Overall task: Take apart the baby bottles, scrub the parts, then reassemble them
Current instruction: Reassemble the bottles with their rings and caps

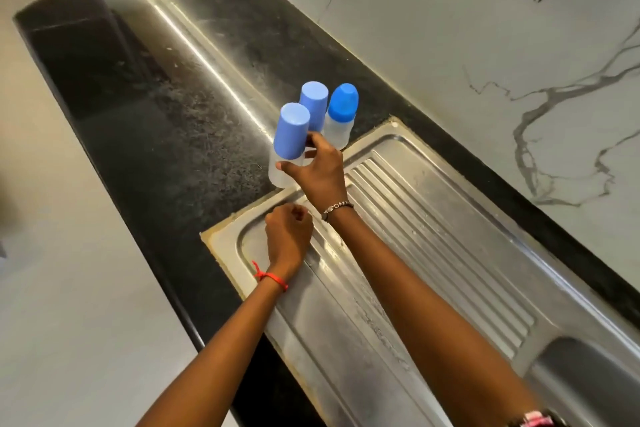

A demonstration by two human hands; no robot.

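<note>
Three baby bottles stand in a tight cluster at mid-frame, on the dark counter (145, 107) just past the upper-left corner of the steel drainboard (433, 225). The nearest bottle (290, 146) has a tall blue cap (291, 131) over a clear body, and the right hand (320, 172) curls its thumb and fingers round that body just under the cap. The second bottle (314, 107) stands behind it, and the third bottle (341, 116) (the one with the rounded, darker cap) is just beside it to the right.

They look like empty plastic: light, stiff, easy to tip, probably slick if wet. A grip low on the clear body seems steadiest, leaving the cap free to be pulled off.

The left hand (288, 234) is a closed fist holding nothing, over the drainboard's left edge at lower centre.
</note>
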